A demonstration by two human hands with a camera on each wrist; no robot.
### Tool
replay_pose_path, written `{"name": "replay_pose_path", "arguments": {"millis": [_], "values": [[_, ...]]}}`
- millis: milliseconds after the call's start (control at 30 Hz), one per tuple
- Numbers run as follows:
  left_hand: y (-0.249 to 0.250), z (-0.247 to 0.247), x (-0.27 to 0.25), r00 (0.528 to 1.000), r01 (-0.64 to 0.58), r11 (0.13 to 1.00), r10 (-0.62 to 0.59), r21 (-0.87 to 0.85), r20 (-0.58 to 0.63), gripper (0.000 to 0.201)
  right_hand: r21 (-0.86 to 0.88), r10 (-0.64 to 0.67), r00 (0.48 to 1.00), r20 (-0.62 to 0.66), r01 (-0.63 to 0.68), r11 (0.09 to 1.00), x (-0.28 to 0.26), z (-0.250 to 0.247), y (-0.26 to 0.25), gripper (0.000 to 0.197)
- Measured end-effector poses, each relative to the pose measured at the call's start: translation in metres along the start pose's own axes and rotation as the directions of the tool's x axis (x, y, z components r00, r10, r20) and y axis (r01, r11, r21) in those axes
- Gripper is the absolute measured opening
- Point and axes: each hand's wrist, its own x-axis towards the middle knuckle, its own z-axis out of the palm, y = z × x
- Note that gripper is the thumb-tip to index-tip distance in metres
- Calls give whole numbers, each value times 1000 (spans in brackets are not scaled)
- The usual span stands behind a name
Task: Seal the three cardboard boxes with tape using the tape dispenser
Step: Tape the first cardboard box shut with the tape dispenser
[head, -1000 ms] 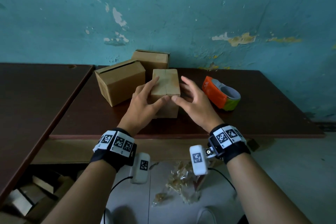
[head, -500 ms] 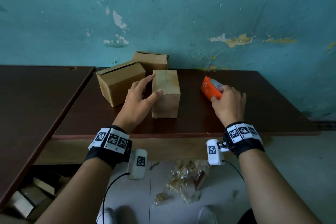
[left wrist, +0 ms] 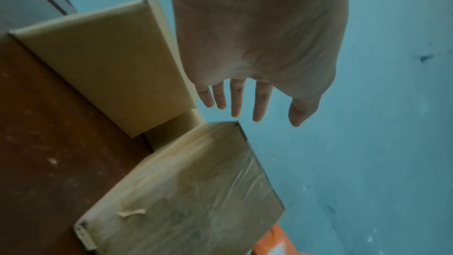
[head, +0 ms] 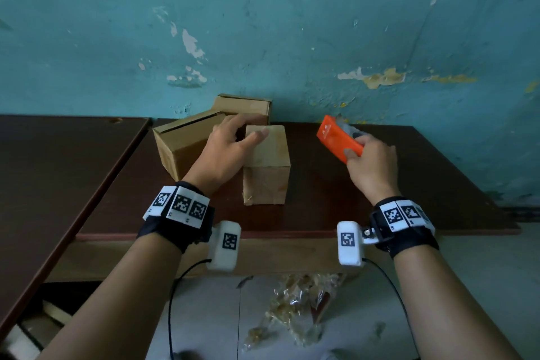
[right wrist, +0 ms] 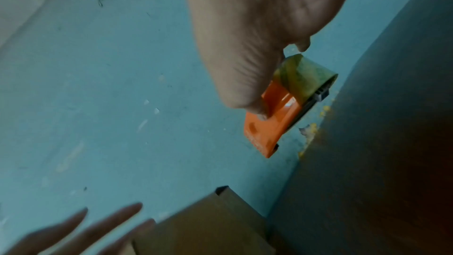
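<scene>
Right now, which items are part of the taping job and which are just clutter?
Job: tape dispenser in right hand; near box under left hand; left box; back box.

Clutter: plastic wrappers on floor; scrap boxes under side table.

Dark brown wooden table [head: 365, 199] against a teal painted wall [head: 292, 23], paint flaking in white and yellow patches. Second dark brown tabletop [head: 58, 169] on the left, set at an angle, edge just beside the first. Grey tiled floor [head: 467, 286] below. Crumpled clear plastic wrappers [head: 292, 310] on the floor under the near table edge. Cardboard scraps [head: 43, 327] under the left table, partly hidden.
</scene>
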Motion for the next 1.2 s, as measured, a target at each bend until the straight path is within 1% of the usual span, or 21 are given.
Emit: {"name": "replay_pose_path", "arguments": {"millis": [33, 100, 167, 233, 300, 367, 467, 533, 600, 667, 767, 833, 900, 967, 1067, 1200], "values": [[0, 1, 2, 1000, 5, 999, -6, -48, -11, 54, 58, -19, 1000, -20, 21, 998, 4, -7, -4, 14], [1, 3, 6, 1000, 16, 994, -19, -104, -25, 54, 151, -61, 998, -20, 64, 986, 11, -20, -15, 23], [3, 5, 7, 999, 11, 994, -14, -104, -29, 53, 210, -129, 992, 12, 124, 970, 15, -29, -28, 26], [7, 7, 8, 999, 11, 995, -14, -101, -28, 50, 298, -191, 981, 37, 171, 939, 16, -33, -38, 24], [12, 6, 9, 998, 28, 989, -35, -144, -44, 50, 430, -209, 976, 63, 162, 888, 13, -36, -46, 21], [16, 2, 10, 996, 60, 969, -75, -242, -52, 52, 533, -230, 968, 104, 141, 834, 7, -39, -53, 20], [24, -7, 9, 992, 96, 925, -121, -369, -46, 48, 606, -286, 942, 173, 127, 786, -3, -43, -55, 21], [28, -12, 8, 989, 105, 881, -141, -462, -45, 45, 658, -311, 928, 206, 103, 746, -7, -45, -53, 17], [30, -18, 5, 989, 105, 830, -147, -548, -33, 46, 693, -317, 919, 235, 70, 717, -9, -47, -48, 14], [31, -22, 1, 990, 108, 799, -143, -591, -12, 45, 724, -338, 909, 242, 63, 686, -10, -48, -44, 12], [30, -25, -6, 989, 137, 790, -146, -598, 33, 33, 772, -366, 899, 243, 49, 633, -11, -48, -43, 18], [23, -25, -9, 986, 155, 804, -158, -574, 44, 33, 786, -384, 891, 244, 50, 616, -12, -47, -45, 23], [18, -24, -9, 985, 168, 824, -159, -542, 65, 35, 801, -402, 883, 243, 51, 597, -13, -45, -46, 23], [17, -22, -10, 982, 190, 828, -159, -527, 105, 33, 821, -414, 877, 244, 40, 569, -13, -44, -47, 19], [20, -19, -11, 976, 220, 805, -173, -551, 135, 30, 834, -422, 873, 245, 32, 551, -11, -43, -48, 15], [21, -16, -12, 973, 230, 761, -166, -606, 161, 29, 829, -414, 874, 253, 25, 559, -12, -41, -47, 14]]}}
